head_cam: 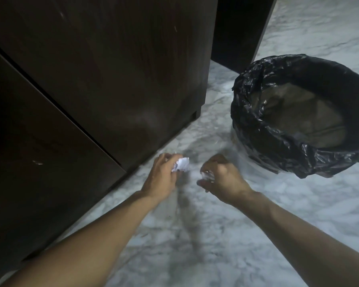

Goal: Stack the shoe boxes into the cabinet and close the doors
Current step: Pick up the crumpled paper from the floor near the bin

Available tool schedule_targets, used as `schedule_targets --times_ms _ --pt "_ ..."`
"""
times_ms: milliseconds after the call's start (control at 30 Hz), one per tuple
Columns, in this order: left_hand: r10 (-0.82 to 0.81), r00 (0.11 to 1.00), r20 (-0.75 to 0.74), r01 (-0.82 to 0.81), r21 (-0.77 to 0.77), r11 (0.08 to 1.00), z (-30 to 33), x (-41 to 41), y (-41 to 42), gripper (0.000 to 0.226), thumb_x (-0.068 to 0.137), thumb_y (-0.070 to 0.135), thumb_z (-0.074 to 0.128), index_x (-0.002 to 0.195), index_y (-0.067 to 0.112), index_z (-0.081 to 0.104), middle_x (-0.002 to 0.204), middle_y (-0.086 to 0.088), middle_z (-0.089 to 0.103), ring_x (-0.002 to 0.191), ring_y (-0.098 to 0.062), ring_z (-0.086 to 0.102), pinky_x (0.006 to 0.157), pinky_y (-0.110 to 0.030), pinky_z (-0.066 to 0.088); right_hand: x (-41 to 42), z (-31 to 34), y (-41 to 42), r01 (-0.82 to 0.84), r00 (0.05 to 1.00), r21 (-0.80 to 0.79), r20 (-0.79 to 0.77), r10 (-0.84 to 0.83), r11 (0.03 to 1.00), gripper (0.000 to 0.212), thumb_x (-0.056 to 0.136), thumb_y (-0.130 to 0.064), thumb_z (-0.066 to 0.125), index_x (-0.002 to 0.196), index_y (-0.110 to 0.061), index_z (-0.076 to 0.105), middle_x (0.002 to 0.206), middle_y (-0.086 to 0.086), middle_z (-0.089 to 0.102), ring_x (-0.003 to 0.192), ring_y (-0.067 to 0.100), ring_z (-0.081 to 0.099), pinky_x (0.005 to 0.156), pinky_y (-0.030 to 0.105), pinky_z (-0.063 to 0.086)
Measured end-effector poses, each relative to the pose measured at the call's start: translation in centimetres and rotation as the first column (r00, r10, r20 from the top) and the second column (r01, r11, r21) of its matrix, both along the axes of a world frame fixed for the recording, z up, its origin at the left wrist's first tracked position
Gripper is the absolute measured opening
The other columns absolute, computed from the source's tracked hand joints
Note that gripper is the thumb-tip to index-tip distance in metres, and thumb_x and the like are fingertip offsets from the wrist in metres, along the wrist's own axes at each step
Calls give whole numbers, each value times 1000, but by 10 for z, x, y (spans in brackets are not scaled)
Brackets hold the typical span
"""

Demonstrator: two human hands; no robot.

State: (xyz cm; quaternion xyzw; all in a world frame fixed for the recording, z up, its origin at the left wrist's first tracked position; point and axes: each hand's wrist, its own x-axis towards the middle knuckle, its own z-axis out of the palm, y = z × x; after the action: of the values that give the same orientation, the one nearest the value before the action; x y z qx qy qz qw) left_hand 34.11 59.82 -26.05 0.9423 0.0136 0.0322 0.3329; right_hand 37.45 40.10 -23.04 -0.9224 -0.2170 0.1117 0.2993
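Shoe boxes were nowhere in the frame, so their look and whereabouts could not be told; only the cabinet (104, 65), filling the upper left, showed of the task's things. At lower centre the fingers of the left hand (161, 178) were curled round a crumpled white paper (181, 164), and those of the right hand (220, 177) were curled round a small clear, shiny scrap (207, 176) too blurred to name. Both hands hovered over the marble floor (226, 235), near the bin (298, 112) with its black liner at the right. Judging from this, a scrap could slip from a loose grip, or be tossed short of the bin, and litter the floor. The cabinet was dark brown woodgrain, its panels faintly scratched, and its doors looked closed, a dark seam running diagonally between them.
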Motion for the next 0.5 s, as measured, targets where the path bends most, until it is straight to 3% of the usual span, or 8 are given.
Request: schedule_targets --times_ms 133,233,400,500 --pt "-8 972 236 13 -21 1000 61 20 -6 41 82 2 69 122 8 63 107 -13 58 97 -28 58 84 -22 41 -5 100 -8 -18 980 171 199 -16 985 30 71 -30 85 95 -16 74 101 3 59 79 15 60 70 15 44" --pt "1 940 341 34 -98 995 122 40 -25 42 81 7 68 123 6 62 112 -13 59 98 -22 58 84 -20 41 -1 173 -32 79 937 241 314 -155 967 28 73 -39 82 93 -22 73 99 -3 59 76 7 58 66 9 44" --pt "-125 927 353 181 -130 975 201 75 -90 42 83 9 69 123 17 59 102 -4 55 91 -15 52 80 -21 40 33 213 -97 369 844 222 327 -426 902 31 76 -38 78 93 -14 69 95 8 62 84 27 61 68 31 44" --pt "-204 944 261 248 -146 958 218 94 -131 50 86 20 69 132 24 51 117 -6 57 105 -19 55 87 -28 45 47 207 -126 487 824 140 255 -507 862 35 78 -35 77 102 -10 70 92 7 61 85 25 58 71 30 39"
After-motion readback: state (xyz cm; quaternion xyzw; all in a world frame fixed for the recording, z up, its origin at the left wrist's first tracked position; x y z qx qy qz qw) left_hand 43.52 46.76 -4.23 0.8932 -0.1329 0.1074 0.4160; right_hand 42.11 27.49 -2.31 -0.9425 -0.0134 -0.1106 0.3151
